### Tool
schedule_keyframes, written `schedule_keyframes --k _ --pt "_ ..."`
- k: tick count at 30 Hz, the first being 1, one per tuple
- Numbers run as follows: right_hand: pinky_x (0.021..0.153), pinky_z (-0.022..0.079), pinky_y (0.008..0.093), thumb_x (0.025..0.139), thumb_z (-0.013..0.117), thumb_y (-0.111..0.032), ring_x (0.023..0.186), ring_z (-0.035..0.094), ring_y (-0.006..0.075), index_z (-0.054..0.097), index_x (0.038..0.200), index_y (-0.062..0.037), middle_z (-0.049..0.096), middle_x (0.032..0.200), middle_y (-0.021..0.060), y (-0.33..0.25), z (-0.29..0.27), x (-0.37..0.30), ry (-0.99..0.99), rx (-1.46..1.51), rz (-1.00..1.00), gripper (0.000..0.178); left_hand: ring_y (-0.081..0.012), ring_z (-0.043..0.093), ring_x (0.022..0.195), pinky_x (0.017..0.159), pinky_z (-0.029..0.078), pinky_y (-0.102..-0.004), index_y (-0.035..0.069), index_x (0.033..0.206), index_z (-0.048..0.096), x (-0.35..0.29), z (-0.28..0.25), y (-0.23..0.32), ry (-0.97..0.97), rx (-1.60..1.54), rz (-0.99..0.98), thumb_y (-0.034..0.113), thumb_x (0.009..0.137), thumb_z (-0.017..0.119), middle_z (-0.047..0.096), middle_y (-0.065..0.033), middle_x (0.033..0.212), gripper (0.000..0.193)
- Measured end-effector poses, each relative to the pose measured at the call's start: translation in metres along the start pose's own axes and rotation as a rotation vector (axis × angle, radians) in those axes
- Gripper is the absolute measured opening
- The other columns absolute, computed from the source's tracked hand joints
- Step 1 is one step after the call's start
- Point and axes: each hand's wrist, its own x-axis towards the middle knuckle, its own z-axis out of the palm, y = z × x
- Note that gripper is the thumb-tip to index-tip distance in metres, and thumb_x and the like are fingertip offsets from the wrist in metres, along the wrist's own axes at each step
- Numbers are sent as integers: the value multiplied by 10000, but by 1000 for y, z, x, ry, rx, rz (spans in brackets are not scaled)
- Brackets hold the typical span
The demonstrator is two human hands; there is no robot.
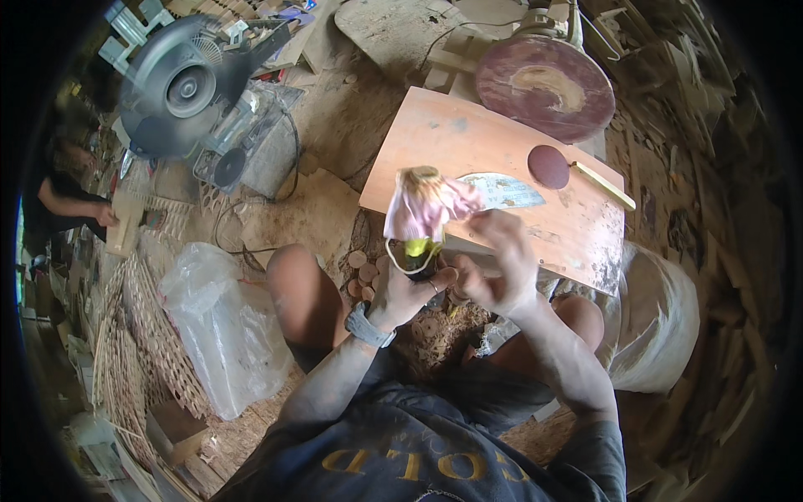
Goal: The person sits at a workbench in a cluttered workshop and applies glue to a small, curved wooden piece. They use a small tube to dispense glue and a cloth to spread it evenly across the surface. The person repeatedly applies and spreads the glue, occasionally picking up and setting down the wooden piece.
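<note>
My left hand [405, 294], with a grey watch on the wrist, is closed around the dark lower part of an upright object with a pink pleated cloth head [418, 209]. The head has a brownish round top, and a yellow-green part [416, 248] shows under it. A pale cord [393, 261] loops beside that part. Close by on the right, my right hand [504, 269] is raised, its fingers bent and blurred near the cloth's right edge; whether they grip it I cannot tell. Small round wooden discs [366, 272] lie beyond my left wrist, between my knees.
A tilted orange-brown board [435, 134] bears a dark red disc [549, 167], a half-round plate [510, 194] and a wooden stick [604, 186]. A large sanding disc [548, 90] stands behind. A fan-like machine [188, 90], a plastic bag [222, 326] and another person's arm [71, 205] are left.
</note>
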Motion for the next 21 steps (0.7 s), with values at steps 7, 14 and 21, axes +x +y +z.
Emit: schedule_keyframes --k 7,14,21 --pt "955 469 352 834 804 -185 1068 572 187 538 1294 -28 606 1144 92 -13 -27 -35 -295 633 1034 554 -179 657 932 819 537 -356 31 1163 625 17 23 11 -384 76 205 297 810 818 689 -110 1018 482" --pt "906 504 334 929 648 -48 975 662 193 645 1237 -27 698 1097 107 19 -139 12 29 -182 679 308 -228 696 970 843 549 -352 -6 1057 650 35 -1 -10 2 8 -8 347 847 790 720 -120 997 434" --pt "667 539 436 856 662 -172 782 700 309 647 1072 -150 712 860 106 55 -136 108 -794 -957 392 218 -294 662 1022 908 509 -391 12 1069 656 72 -14 -47 275 416 327 176 854 751 694 -133 1060 287"
